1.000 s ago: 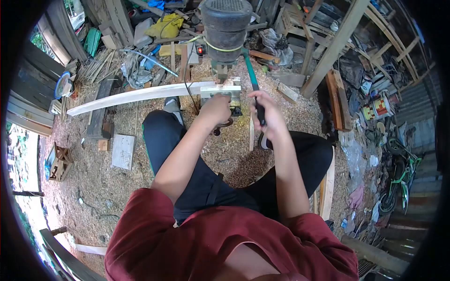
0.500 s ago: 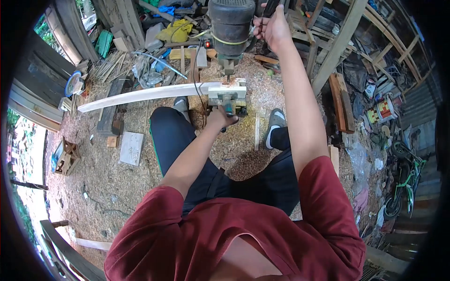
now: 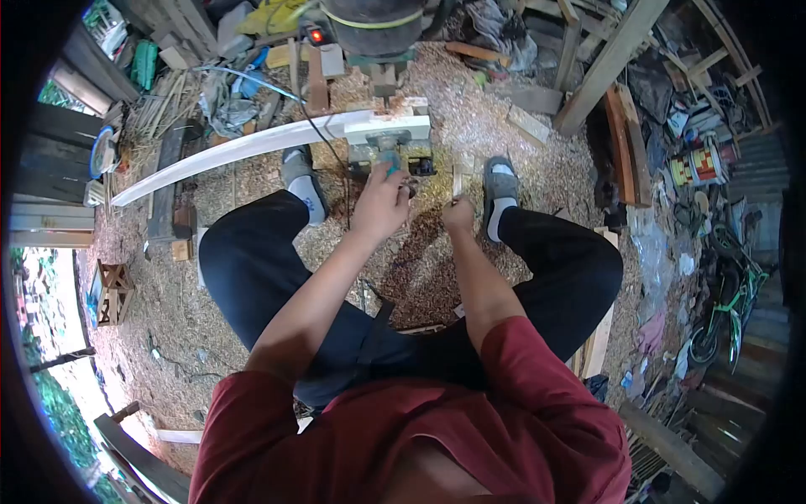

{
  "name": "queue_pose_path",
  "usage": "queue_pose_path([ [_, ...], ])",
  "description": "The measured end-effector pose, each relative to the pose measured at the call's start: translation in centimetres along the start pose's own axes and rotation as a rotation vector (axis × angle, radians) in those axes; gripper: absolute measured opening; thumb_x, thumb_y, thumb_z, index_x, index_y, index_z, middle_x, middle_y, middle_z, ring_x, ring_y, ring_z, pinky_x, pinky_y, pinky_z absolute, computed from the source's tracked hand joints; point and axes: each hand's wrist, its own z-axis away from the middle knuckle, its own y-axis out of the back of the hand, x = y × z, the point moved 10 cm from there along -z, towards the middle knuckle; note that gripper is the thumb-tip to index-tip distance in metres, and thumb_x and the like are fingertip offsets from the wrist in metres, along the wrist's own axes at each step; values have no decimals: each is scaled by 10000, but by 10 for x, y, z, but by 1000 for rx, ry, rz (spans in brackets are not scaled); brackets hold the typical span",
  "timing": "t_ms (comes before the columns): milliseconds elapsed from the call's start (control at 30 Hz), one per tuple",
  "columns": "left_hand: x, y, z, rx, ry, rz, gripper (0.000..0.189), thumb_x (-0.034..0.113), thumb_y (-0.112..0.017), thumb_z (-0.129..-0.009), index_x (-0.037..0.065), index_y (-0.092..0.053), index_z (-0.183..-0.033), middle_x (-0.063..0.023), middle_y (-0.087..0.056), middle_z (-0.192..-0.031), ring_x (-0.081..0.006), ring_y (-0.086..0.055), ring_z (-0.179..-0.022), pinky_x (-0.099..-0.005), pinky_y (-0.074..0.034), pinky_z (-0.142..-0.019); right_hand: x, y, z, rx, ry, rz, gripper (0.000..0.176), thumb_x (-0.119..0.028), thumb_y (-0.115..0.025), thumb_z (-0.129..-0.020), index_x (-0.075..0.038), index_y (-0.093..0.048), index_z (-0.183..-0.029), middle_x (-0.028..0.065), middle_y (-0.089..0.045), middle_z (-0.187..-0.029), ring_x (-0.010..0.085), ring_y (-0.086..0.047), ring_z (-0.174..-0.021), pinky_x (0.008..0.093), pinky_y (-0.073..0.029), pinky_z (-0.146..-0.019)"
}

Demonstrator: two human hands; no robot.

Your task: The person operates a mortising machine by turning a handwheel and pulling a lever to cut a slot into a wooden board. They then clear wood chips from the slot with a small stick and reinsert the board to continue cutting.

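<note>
The left grip (image 3: pixel 382 204) closes around the front of the vise (image 3: pixel 389 139), where the curved plank (image 3: pixel 252 147) ends. The right grip (image 3: pixel 457 216), raised beside the machine (image 3: pixel 374 17) half a second ago, is now a low fist, any contents hidden, off the machine; both forearms (image 3: pixel 336 273) reach forward.

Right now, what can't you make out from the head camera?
Head view: the black machine's top, cut off by the upper edge.
Head view: anything inside the right hand, hidden by its fist.
Head view: vise parts beneath the left hand, covered by it.
Head view: the bucket's label, too small.
</note>
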Motion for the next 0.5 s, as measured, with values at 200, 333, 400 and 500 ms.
queue_pose_path([
  [200, 14, -15, -1, -79, -10, 7, 296, 105, -622, -1028, 80, -684, -1316, -248, -502, -1584, -481, -484, -1475, -508, -466, -1179, 44, -27, 26, -87, -277, 230, 552, -179, -816, -920, -47, -568, -1395, 207, -570, -1442, 405, -651, -1238, 517, -563, -1021],
  [333, 18, -23, 1, -128, -26, 38, 277, 116, -625, -1034, 83, -690, -1301, -231, -487, -1602, -475, -434, -1520, -521, -447, -1198, 57, -33, 31, -131, -363, 331, 491, -173, -805, -953, -68, -582, -1379, 193, -582, -1426, 374, -649, -1248, 516, -551, -1065],
  [400, 19, -19, 0, -116, -3, 57, 273, 123, -624, -1037, 82, -691, -1299, -228, -485, -1604, -471, -428, -1525, -522, -447, -1199, 83, -47, 26, -114, -322, 312, 447, -190, -792, -944, -50, -586, -1315, 221, -594, -1388, 406, -648, -1243, 538, -551, -1035],
  [500, 21, -11, -4, -94, 6, 74, 266, 136, -624, -1046, 79, -691, -1297, -222, -480, -1606, -463, -410, -1541, -517, -446, -1199, 81, -45, 24, -203, -300, 283, 487, -173, -801, -951, -30, -575, -1358, 236, -586, -1384, 429, -654, -1209, 556, -567, -1026],
])
